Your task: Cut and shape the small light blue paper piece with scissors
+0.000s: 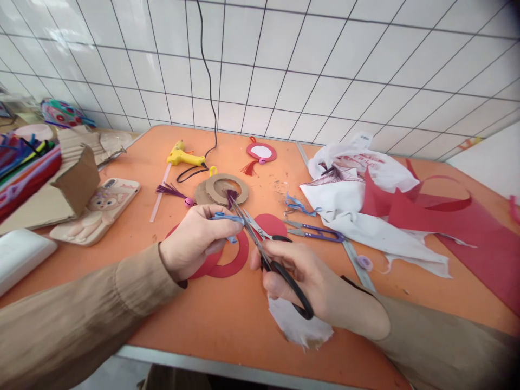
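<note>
My left hand pinches a small folded piece of blue ribbon above the middle of the table. In my right hand is a pair of black-handled scissors, its blades pointing up and left beside the ribbon. Whether the blades touch the ribbon I cannot tell. Below my hands lie red paper rings and a red paper disc. A second pair of scissors rests partly behind the first. Just beyond are cardboard rings with a dark purple tassel.
A yellow glue gun with a black cord lies at the back left, near a phone and a cardboard box. Blue thread snips, white cloth, red sheets and a plastic bag occupy the right side.
</note>
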`<action>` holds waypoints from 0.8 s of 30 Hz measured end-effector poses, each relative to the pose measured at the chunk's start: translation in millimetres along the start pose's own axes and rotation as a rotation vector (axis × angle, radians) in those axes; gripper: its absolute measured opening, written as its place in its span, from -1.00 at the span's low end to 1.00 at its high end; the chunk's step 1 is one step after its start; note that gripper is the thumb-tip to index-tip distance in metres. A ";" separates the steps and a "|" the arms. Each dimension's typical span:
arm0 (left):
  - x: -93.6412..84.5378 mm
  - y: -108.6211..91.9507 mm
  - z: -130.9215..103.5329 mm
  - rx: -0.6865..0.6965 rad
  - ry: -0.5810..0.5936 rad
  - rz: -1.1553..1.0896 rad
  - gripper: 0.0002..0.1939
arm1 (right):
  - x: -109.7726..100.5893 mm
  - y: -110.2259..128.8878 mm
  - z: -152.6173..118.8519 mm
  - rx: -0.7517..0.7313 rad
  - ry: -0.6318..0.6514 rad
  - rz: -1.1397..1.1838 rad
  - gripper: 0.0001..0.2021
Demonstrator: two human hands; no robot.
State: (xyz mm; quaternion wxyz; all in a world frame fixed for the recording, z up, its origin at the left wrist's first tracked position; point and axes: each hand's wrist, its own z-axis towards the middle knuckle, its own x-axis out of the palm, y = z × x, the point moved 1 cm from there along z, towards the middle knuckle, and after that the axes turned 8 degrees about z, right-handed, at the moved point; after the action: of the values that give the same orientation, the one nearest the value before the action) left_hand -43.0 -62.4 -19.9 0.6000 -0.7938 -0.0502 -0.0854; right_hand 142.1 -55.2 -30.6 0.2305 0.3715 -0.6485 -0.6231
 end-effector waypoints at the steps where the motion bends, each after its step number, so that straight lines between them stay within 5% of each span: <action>1: -0.2 -0.1 -0.1 0.000 -0.003 0.002 -0.84 | 0.2 0.1 0.0 0.003 -0.002 0.004 -0.50; 24: -0.9 4.2 0.0 0.002 0.023 -0.006 -0.80 | -2.8 0.3 0.3 0.011 0.017 0.043 -0.53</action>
State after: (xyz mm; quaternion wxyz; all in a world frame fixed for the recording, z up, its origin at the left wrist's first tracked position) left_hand -43.1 -63.5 -24.0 0.6011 -0.7920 -0.0455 -0.0964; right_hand 143.6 -52.8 -29.9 0.2475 0.3640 -0.6577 -0.6112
